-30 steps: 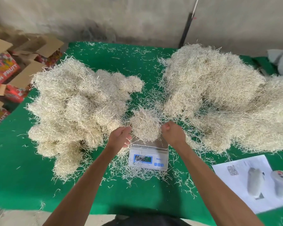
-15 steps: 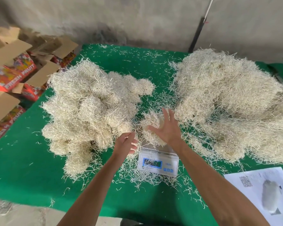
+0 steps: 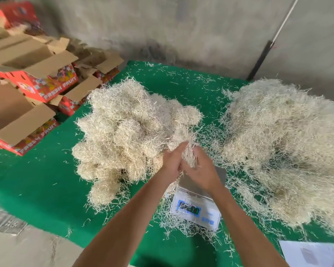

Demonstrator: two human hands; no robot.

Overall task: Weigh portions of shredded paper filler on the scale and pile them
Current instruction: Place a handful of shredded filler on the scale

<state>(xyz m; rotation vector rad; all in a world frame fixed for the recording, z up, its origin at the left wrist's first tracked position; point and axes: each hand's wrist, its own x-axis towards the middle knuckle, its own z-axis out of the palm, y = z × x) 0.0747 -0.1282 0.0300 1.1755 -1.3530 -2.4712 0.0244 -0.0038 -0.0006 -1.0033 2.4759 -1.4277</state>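
Wall: bare grey concrete, behind the green-covered table (image 3: 46, 180); handy backstop for the heaps.
Right heap (image 3: 289, 147): loose, sprawling shredded paper filler, within reach of the right arm; likely the unweighed supply.
Left pile (image 3: 127, 135): rounded clumps stacked close together, probably the weighed portions, kept apart from the supply to avoid mixing.
Fruit cartons (image 3: 33, 79): open, flaps up, off the table's left edge; perhaps awaiting filler.
Digital scale (image 3: 197, 207): between the two heaps, display facing the person, platter bare of any portion.
Portion (image 3: 183, 145): lifted above the platter, close to the left pile.
Left hand (image 3: 173, 162): curled round the portion's lower part.
Right hand (image 3: 201, 170): clasping the same tuft from the other side, compacting it for piling.
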